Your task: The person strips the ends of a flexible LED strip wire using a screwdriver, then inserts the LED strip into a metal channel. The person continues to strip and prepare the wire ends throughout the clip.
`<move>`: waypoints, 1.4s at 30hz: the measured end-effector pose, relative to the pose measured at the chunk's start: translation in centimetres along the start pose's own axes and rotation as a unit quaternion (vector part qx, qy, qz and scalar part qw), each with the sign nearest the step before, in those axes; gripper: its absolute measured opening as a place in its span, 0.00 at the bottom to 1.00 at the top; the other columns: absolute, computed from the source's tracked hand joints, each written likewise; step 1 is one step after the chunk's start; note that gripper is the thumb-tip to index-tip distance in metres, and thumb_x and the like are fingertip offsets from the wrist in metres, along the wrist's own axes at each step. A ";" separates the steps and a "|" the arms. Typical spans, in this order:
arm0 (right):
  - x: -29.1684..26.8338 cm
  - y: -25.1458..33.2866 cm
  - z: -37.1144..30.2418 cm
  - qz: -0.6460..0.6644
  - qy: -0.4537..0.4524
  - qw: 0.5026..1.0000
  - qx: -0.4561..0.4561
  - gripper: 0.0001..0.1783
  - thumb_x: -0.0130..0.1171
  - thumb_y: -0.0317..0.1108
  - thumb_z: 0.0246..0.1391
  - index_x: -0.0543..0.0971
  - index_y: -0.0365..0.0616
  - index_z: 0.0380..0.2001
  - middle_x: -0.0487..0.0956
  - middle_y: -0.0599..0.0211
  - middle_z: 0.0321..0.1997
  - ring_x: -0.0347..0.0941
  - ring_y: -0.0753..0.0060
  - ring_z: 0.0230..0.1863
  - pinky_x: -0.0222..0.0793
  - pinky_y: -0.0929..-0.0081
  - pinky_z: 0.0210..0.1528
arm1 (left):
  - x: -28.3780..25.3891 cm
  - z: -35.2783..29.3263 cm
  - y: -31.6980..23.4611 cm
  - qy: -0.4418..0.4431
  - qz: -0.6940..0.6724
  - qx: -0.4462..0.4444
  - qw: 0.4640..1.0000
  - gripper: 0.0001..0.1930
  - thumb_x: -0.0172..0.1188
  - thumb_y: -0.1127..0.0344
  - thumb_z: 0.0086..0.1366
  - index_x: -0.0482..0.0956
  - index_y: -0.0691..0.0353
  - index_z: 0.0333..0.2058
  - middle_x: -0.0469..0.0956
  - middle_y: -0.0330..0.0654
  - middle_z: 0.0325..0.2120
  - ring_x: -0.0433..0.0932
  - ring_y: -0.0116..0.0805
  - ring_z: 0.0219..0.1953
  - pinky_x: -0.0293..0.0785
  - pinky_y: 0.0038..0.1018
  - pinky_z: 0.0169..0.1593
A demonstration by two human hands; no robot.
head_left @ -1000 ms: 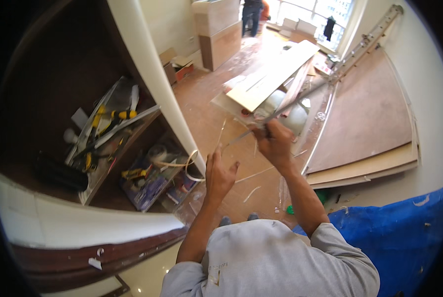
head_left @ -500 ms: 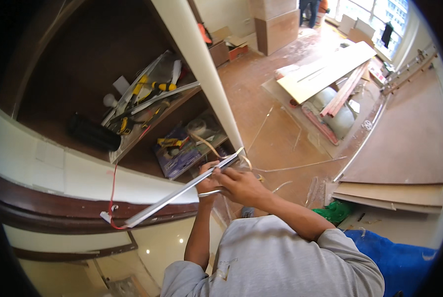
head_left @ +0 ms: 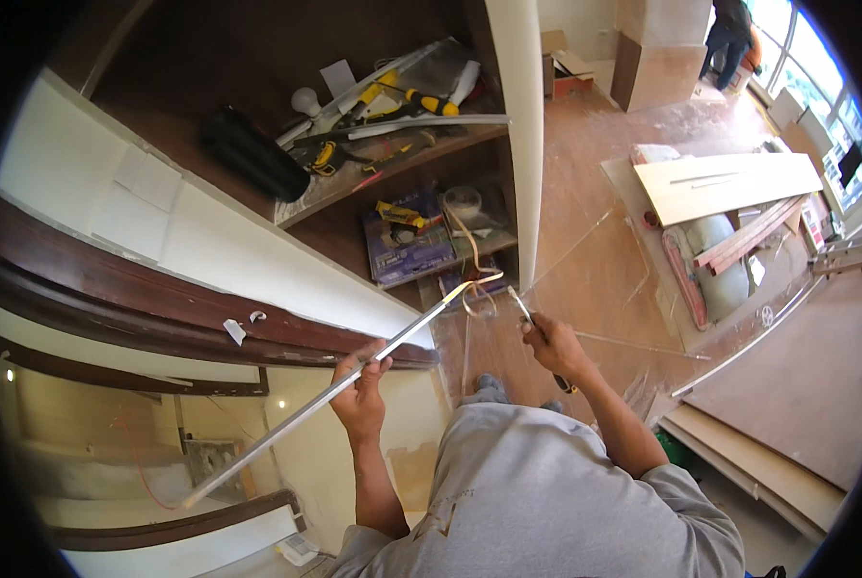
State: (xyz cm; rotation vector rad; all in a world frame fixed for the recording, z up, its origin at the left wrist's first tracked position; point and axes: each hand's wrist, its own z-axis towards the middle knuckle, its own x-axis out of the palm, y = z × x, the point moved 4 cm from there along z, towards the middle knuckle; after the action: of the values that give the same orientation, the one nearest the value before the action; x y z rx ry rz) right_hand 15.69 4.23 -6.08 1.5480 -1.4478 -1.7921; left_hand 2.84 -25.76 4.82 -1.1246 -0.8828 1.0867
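Observation:
My left hand [head_left: 361, 387] is closed around a long, thin silver metal channel [head_left: 301, 416], which slants from lower left to upper right. A pale yellowish strip [head_left: 469, 283] comes out of its upper end and curls in loops by the cabinet. At the lower end, a thin red wire [head_left: 143, 474] trails away. Apart from the channel, my right hand [head_left: 558, 347] grips a slim hand tool [head_left: 520, 302] with a bright metal tip and a black and yellow butt end. The fingers hide its middle, so its exact kind cannot be made out.
An open dark cabinet [head_left: 344, 229] holds hand tools, a black cylinder [head_left: 255, 154], a light bulb [head_left: 305, 101] and a purple box [head_left: 407, 241]. Boards [head_left: 729, 183] lie on the floor at right. Stacked panels [head_left: 778, 405] stand near my right arm. Another person [head_left: 729, 43] is far off.
My hands have moved apart: the right has left the channel and swung right with the tool, while the left still holds the channel. The view has turned, shifting the cabinet rightward.

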 end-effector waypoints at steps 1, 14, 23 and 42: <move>-0.1 0.6 0.9 0.048 -0.008 0.999 -0.012 0.17 0.58 0.42 0.66 0.80 0.37 0.43 0.80 0.45 0.29 0.79 0.47 0.31 0.73 0.57 0.36 | -0.3 0.4 0.0 -0.001 -0.005 0.004 1.000 0.13 0.60 0.71 0.72 0.75 0.78 0.47 0.81 0.57 0.48 0.82 0.39 0.48 0.85 0.31 0.51; -5.7 22.4 14.8 -0.275 -0.083 0.877 -0.385 0.23 0.62 0.26 0.50 0.81 0.46 0.52 0.80 0.62 0.38 0.76 0.54 0.40 0.73 0.60 0.43 | -5.5 4.4 1.3 0.010 0.098 0.028 0.995 0.09 0.58 0.73 0.71 0.77 0.75 0.44 0.83 0.55 0.45 0.84 0.35 0.41 0.84 0.29 0.46; -3.1 31.6 35.1 -0.430 -0.113 0.717 -0.537 0.24 0.60 0.32 0.51 0.82 0.56 0.54 0.81 0.71 0.47 0.72 0.62 0.57 0.70 0.54 0.54 | -7.7 1.5 -0.7 -0.097 0.103 -0.002 0.990 0.09 0.55 0.80 0.65 0.78 0.78 0.43 0.85 0.57 0.40 0.85 0.37 0.37 0.84 0.31 0.45; -5.9 30.9 44.7 -0.402 0.017 0.816 -0.416 0.11 0.60 0.28 0.50 0.87 0.38 0.36 0.85 0.46 0.41 0.83 0.45 0.46 0.79 0.56 0.53 | -1.5 -1.3 -0.7 -0.213 0.156 -0.041 0.964 0.14 0.62 0.66 0.70 0.75 0.74 0.45 0.82 0.56 0.44 0.84 0.43 0.45 0.87 0.34 0.45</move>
State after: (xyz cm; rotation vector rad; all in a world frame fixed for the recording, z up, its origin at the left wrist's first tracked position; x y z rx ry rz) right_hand -32.07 16.44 17.53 1.7097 0.1996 -2.3101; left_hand 3.82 -27.53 5.17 -1.1420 -1.1171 1.6053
